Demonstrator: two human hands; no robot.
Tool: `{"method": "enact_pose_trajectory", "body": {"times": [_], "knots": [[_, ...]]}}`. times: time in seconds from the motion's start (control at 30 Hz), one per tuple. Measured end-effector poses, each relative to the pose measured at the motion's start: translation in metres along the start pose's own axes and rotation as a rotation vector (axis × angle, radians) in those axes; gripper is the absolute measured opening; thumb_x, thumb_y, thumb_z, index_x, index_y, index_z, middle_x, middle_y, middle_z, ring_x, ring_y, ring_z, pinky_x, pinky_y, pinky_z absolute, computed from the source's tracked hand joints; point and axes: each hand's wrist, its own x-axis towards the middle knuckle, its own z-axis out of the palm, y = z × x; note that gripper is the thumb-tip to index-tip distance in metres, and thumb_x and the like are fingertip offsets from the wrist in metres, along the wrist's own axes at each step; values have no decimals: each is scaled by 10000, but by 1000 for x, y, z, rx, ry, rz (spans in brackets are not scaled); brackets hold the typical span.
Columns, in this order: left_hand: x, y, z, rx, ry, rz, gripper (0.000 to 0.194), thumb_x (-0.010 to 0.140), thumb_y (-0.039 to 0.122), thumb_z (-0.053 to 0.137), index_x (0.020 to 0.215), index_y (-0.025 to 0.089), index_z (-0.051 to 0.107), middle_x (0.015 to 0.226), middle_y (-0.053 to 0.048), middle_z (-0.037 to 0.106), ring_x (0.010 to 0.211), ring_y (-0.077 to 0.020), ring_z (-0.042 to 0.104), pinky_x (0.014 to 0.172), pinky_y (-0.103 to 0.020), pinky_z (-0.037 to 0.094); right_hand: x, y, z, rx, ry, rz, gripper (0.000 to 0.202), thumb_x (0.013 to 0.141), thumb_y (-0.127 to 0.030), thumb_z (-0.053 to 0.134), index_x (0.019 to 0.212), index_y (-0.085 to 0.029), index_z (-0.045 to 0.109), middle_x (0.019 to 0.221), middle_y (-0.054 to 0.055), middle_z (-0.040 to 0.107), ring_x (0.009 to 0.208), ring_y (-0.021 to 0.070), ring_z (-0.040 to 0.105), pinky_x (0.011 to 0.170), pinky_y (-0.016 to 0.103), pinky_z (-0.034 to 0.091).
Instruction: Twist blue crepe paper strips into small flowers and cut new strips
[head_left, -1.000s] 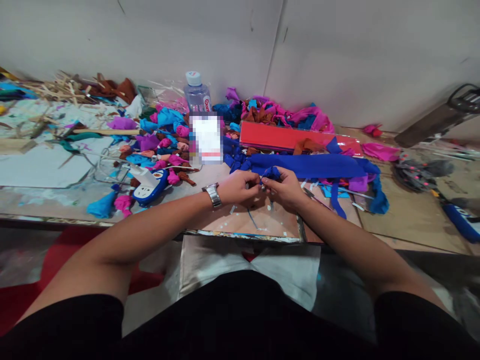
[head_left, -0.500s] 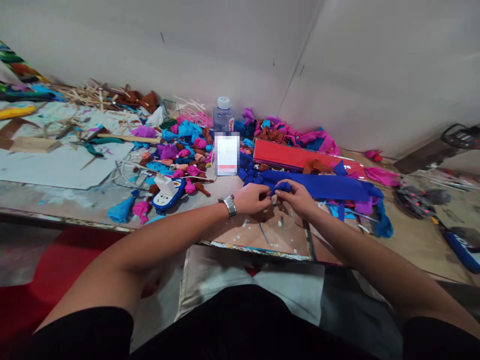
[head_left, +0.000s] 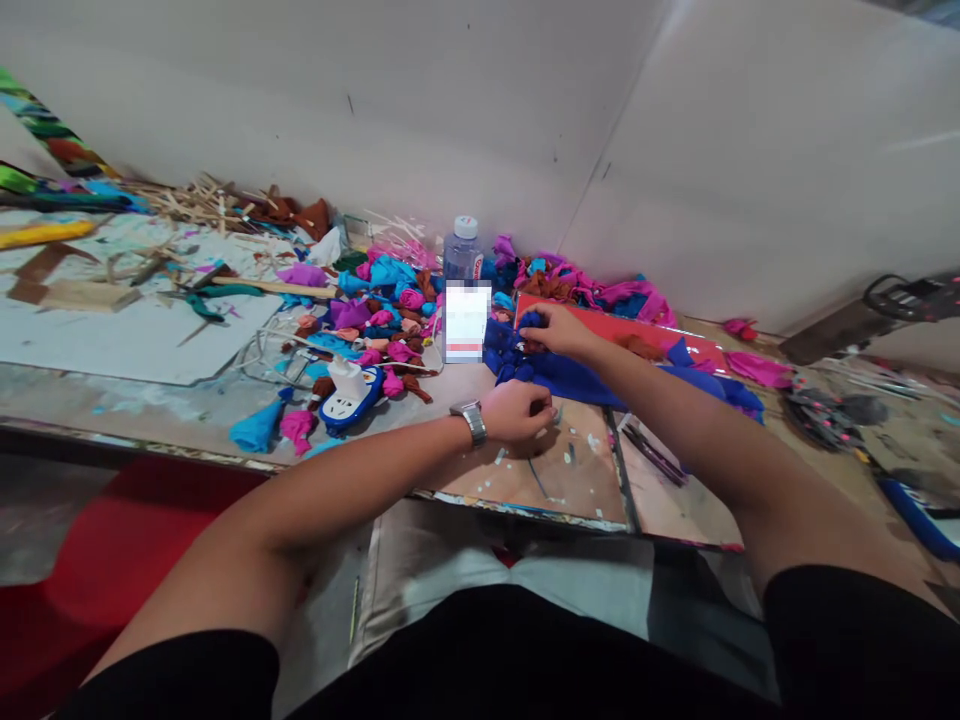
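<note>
My right hand (head_left: 561,330) reaches over the blue pile with its fingers closed round a small dark blue crumpled paper rosette (head_left: 531,321). Several similar blue rosettes (head_left: 510,352) lie just below and left of it. Under my right forearm a long blue paper strip (head_left: 577,378) stretches to the right. My left hand (head_left: 516,412), with a metal watch at the wrist, stays low over the brown board (head_left: 577,480). Its fingers are curled together, and what they may hold is hidden.
A clear bottle (head_left: 463,255) stands behind a blurred white box (head_left: 466,325). Left of them are many coloured paper twists, a blue power socket (head_left: 351,400) with cables, and green-handled pliers (head_left: 214,300). A red flat sheet (head_left: 637,332) lies behind the strip.
My right hand has moved away from my left, up and leftward to the blue pile, carrying the rosette. My left hand remains near the board, fingers curled. The view has shifted slightly.
</note>
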Motion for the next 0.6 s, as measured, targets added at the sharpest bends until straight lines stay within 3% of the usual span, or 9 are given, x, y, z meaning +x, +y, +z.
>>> {"method": "enact_pose_trajectory", "body": {"times": [0.13,0.27,0.37,0.43,0.53,0.6], "knots": [[-1,2,-1,61,-35,9,288,955,418,578,845,212,748,793,-63,746,719,-203,635,643,-327,366,23,-3,13,-115,-50,-59,392,671,-200,932,1009,-183,736,774,-15,724,593,111,580,576,251,483],[-3,7,-5,90,-89,1,311,970,438,567,844,211,737,783,-70,741,705,-208,636,620,-335,339,42,-27,4,-162,84,-169,365,705,-258,961,977,-180,731,932,41,735,785,145,635,688,268,537],[-4,9,-6,35,-104,-1,307,982,462,566,890,209,713,739,-43,715,658,-183,606,607,-324,332,50,-65,-15,-41,127,-147,310,874,-343,858,1072,-166,697,878,30,693,629,99,575,552,237,483],[-4,8,-4,-40,-94,12,285,978,467,590,1026,205,692,726,-14,701,642,-166,596,611,-307,347,45,-95,-29,48,142,-228,303,975,-377,749,1171,-161,667,963,31,692,620,65,586,532,190,460],[-3,2,2,-175,-89,86,464,954,520,649,1279,193,596,742,13,692,665,-156,620,627,-277,385,20,-140,-42,47,172,-361,398,1060,-523,568,1224,-165,627,1133,43,681,819,99,716,608,157,489],[-3,-2,7,-277,-104,131,609,937,546,686,1408,200,515,780,19,697,688,-146,640,641,-258,411,-1,-169,-38,56,190,-373,465,1073,-574,485,1226,-158,625,1181,46,673,930,142,752,646,167,512]]}}
